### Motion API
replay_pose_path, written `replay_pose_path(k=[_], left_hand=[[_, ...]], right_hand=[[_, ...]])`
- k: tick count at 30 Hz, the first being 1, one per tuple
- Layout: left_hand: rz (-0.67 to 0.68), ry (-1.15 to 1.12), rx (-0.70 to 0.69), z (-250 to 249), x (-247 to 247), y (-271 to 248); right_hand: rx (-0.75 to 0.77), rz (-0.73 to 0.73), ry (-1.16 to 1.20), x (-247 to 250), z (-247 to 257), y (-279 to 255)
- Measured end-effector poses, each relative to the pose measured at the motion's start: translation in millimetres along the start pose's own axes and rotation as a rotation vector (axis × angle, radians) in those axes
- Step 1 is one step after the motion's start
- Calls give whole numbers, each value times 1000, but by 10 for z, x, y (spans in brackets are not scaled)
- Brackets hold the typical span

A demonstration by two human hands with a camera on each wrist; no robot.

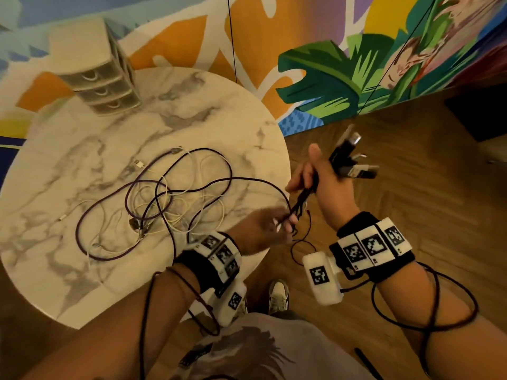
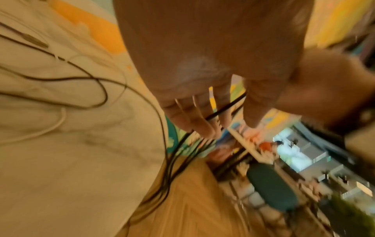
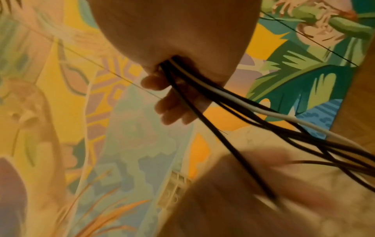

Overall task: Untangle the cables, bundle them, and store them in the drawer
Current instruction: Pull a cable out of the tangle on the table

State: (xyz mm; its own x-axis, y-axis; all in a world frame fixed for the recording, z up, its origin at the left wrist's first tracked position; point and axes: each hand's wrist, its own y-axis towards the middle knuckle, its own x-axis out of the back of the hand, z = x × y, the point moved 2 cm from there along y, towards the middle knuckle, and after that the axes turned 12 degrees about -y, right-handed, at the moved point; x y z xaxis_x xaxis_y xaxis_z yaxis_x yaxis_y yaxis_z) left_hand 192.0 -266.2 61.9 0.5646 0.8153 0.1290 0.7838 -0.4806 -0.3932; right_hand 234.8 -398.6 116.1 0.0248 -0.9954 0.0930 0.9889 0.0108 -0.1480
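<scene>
I've got my right hand (image 1: pixel 315 185) up off the table edge, fist wrapped tight round a bunch of cable ends (image 1: pixel 354 157); the USB plugs fan out above my thumb & the strands drop from the bottom of the fist. From the right wrist cam I count several dark cords plus one white cord (image 3: pixel 263 110) leaving the palm, fingers (image 3: pixel 172 110) curled round them.

My left hand (image 1: pixel 263 231) sits lower, just at the table rim, fingertips pinching the same dark strands (image 1: pixel 297 205) a bit below the right fist. Left wrist cam is blurry, but one dark strand (image 2: pixel 225 107) clearly runs across the fingers (image 2: pixel 194 118) w/ the thumb closing beside it.

Rest of the cables (image 1: pixel 164 198) still lie tangled on the round marble table (image 1: pixel 68 165): purple-dark loops over thin white ones, a few plugs loose at the pile's far side. One dark loop runs from the pile to my hands.

Small drawer unit (image 1: pixel 101 78) stands at the far left of the table, well apart from the pile, all three drawers closed
</scene>
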Motion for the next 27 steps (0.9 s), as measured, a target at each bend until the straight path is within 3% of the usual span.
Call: replay_pose_path(k=[3, 6, 10, 12, 14, 16, 18, 20, 23, 27], left_hand=[[153, 160, 128, 300, -227, 21], [113, 261, 310, 710, 7, -18], [-353, 60, 277, 875, 719, -203], [-571, 114, 189, 653, 1036, -273], [-726, 227, 62, 278, 1231, -294], [-804, 357, -23, -161, 1191, -272], [-768, 617, -75, -587, 930, -253], [-689, 878, -153, -870, 593, -240], [-627, 977, -172, -893, 283, -257], [-572, 784, -203, -655, 262, -232]], right_hand=[[-104, -35, 173, 115, -20, 66], [-123, -114, 189, 352, -44, 146], [-129, -480, 67, 704, -139, 221], [-126, -552, -27, 736, -152, 187], [-80, -444, -136, 600, -85, 102], [13, -241, -277, 316, 20, 8], [98, -11, -377, -28, 90, -64], [106, 121, -359, -262, 129, -94], [-1, 143, -192, -344, 130, -69], [-19, 139, -219, -298, 100, -27]])
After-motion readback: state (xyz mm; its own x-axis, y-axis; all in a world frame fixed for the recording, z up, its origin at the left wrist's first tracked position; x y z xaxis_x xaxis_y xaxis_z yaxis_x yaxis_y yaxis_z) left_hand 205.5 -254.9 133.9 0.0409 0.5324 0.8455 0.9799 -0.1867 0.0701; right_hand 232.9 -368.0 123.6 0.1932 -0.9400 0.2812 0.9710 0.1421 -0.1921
